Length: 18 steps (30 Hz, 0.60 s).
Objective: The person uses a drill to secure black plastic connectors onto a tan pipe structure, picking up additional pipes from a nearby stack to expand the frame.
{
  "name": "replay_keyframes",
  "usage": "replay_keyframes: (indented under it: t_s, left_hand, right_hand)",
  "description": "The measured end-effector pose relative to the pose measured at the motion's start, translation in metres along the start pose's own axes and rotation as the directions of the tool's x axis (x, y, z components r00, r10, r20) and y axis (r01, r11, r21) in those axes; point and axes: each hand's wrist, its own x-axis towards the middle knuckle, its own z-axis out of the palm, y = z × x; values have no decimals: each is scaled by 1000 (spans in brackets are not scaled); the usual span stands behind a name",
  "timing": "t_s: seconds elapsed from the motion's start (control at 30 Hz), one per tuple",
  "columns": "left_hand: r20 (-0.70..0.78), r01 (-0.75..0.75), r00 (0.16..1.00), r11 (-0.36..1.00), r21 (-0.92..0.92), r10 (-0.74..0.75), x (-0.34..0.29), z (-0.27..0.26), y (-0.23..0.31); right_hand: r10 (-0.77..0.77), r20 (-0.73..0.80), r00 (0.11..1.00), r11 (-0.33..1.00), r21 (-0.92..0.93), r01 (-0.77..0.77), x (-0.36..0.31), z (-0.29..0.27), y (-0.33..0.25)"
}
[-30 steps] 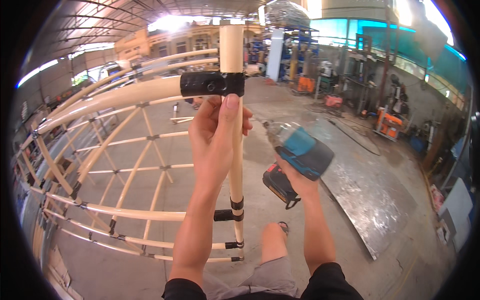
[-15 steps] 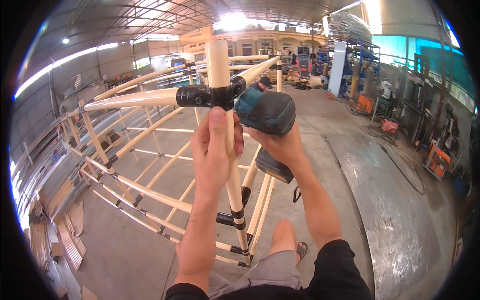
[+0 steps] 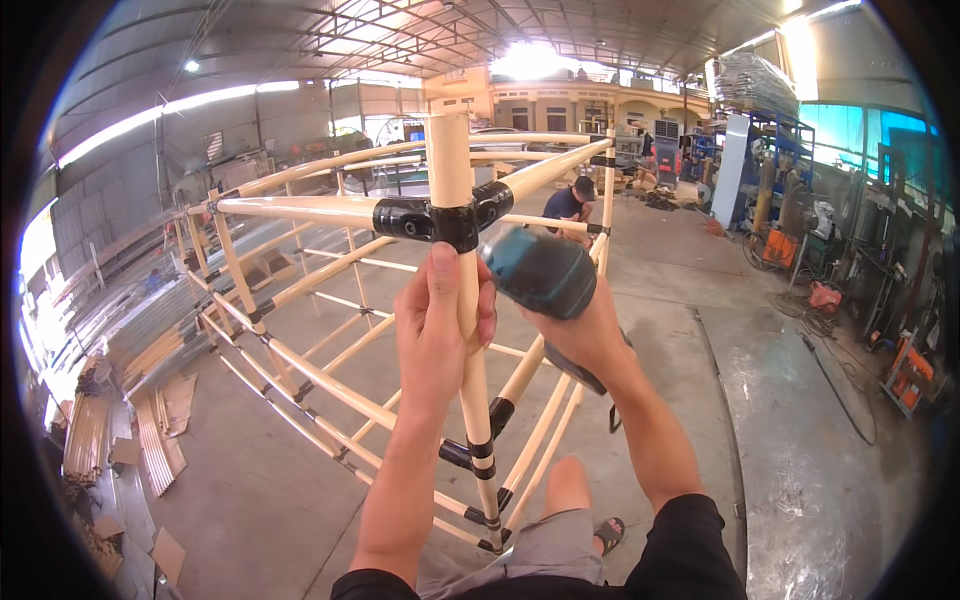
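Cream-coloured pipes form a large rack frame, and its near upright pipe (image 3: 473, 385) stands right in front of me. My left hand (image 3: 438, 310) is wrapped round that upright, thumb pointing up just under a black corner joint (image 3: 455, 228). The joint clamps two level pipes to the upright, and screw heads show on its arms. In my right hand (image 3: 585, 325) is a teal and black cordless drill (image 3: 545, 275), blurred by motion. Its nose points toward the joint but sits a little apart from it, to the right and lower. My right fingers are mostly hidden behind the drill.
Beyond the frame a person in dark clothes (image 3: 572, 208) crouches by its far right corner. A metal sheet (image 3: 790, 450) lies on the floor at right. Welding gear (image 3: 910, 370) stands by the right wall. Cardboard and pipe bundles (image 3: 95, 430) lie at far left.
The drill has drawn back from the joint, down and to the right. My left hand keeps its hold on the upright. The whole view has shifted, so the crouching person shows more fully.
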Motion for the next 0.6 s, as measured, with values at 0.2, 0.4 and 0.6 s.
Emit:
replay_keyframes:
  t_s: [0.2, 0.4, 0.6]
  left_hand:
    - [243, -427, 755, 175, 887, 609, -7, -48, 25]
    - [659, -639, 599, -225, 736, 454, 53, -80, 68]
    - [633, -693, 634, -39, 720, 445, 77, -76, 77]
  right_hand:
    - [132, 187, 973, 990, -77, -119, -46, 6, 2]
    - [26, 160, 987, 998, 45, -34, -38, 14, -13]
    - [85, 104, 991, 961, 253, -109, 18, -1, -34]
